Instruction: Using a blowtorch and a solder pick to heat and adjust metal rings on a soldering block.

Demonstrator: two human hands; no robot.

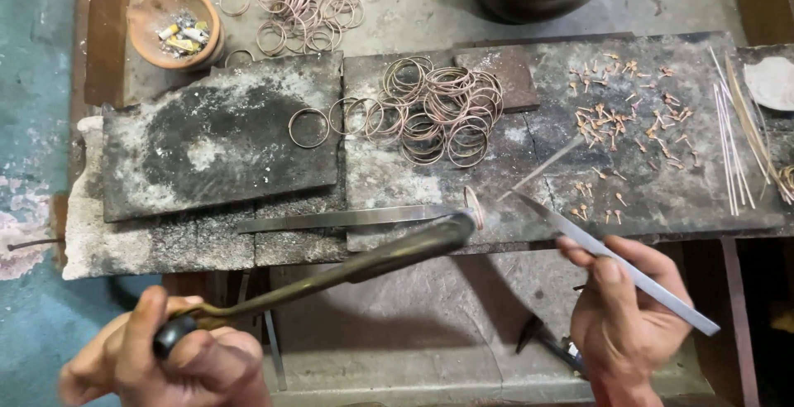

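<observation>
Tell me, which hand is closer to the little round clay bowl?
Left. The left hand sits below the small round clay bowl, on its side. The right hand is far across, holding long metal tweezers.

Two bare hands, nothing worn.
Left hand (178, 357) and right hand (624, 316) both uncovered: no gloves, no rings, no watch or bracelet, no sleeve cuff within the frame. Short nails on visible fingers, thumbnail plain on right. Wrists cut off by the lower edge.
</observation>
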